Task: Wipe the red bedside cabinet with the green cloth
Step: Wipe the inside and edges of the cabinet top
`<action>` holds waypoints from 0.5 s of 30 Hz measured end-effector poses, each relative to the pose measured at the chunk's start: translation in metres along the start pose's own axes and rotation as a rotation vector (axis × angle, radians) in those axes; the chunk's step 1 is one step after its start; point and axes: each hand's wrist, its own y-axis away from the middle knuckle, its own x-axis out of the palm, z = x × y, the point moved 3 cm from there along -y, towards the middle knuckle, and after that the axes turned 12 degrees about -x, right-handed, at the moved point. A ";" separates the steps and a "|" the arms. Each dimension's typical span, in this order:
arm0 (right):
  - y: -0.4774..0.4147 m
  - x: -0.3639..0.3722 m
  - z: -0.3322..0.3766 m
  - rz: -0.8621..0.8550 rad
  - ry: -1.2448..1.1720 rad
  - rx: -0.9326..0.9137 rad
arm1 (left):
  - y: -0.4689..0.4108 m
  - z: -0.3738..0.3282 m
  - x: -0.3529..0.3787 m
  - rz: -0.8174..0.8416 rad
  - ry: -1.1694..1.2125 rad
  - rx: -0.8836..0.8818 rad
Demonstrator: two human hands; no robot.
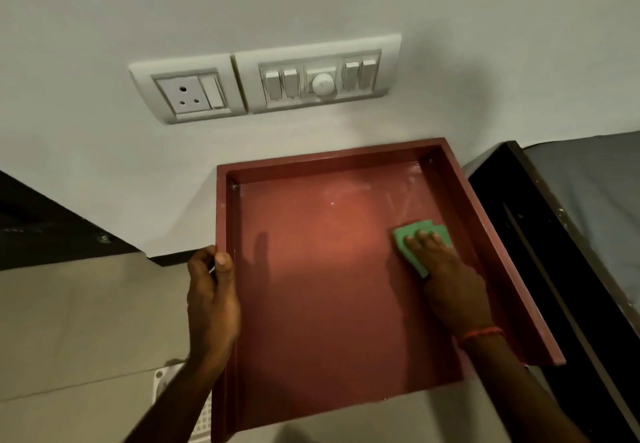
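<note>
The red bedside cabinet (311, 304) fills the middle of the head view, a flat top with a raised rim on the left, back and right. My right hand (446, 280) presses flat on the folded green cloth (407, 240) on the right half of the top, close to the right rim. The cloth shows beyond my fingertips and beside my thumb; the rest is hidden under my palm. My left hand (211, 300) grips the cabinet's left rim, thumb on top of the edge. Faint streaks mark the back right corner of the surface.
A white wall with a socket and switch panel (266, 80) rises behind the cabinet. A dark bed frame (540, 234) with a grey mattress (595, 183) stands right against it. Tiled floor and a white perforated object (201, 418) lie at the lower left.
</note>
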 end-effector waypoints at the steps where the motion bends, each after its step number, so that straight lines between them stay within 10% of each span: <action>1: -0.022 0.000 0.001 -0.025 0.000 0.076 | -0.006 -0.003 -0.003 -0.017 0.005 0.008; 8: -0.126 0.032 0.084 0.013 0.046 -0.124 | -0.015 0.000 -0.006 -0.001 0.023 -0.027; 15: -0.030 0.038 0.106 0.069 -0.017 -0.571 | -0.008 -0.006 -0.001 -0.040 0.092 -0.043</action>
